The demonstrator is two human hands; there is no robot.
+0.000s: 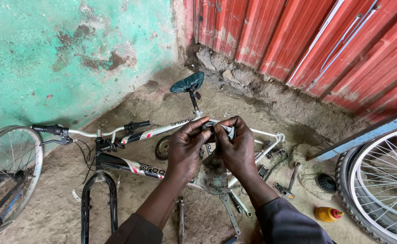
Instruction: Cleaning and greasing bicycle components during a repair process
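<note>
My left hand [185, 151] and my right hand [238, 147] meet in the middle of the view, both pinching a small dark part [213, 129] wrapped in a dirty grey rag [213, 174] that hangs down between them. Below them a white and black bicycle frame [137, 167] lies on its side on the dirt floor, without wheels. Its handlebar [90, 133] points left and its dark green saddle [188, 83] points toward the far corner. The part itself is mostly hidden by my fingers.
A spoked wheel [6, 174] leans at the left by the green wall, and another wheel with a tyre [381, 180] stands at the right. Wrenches [231, 212], a sprocket [163, 147], a small black gear [326, 183] and an orange bottle [327, 213] lie on the ground. Red corrugated sheeting [325, 40] runs behind.
</note>
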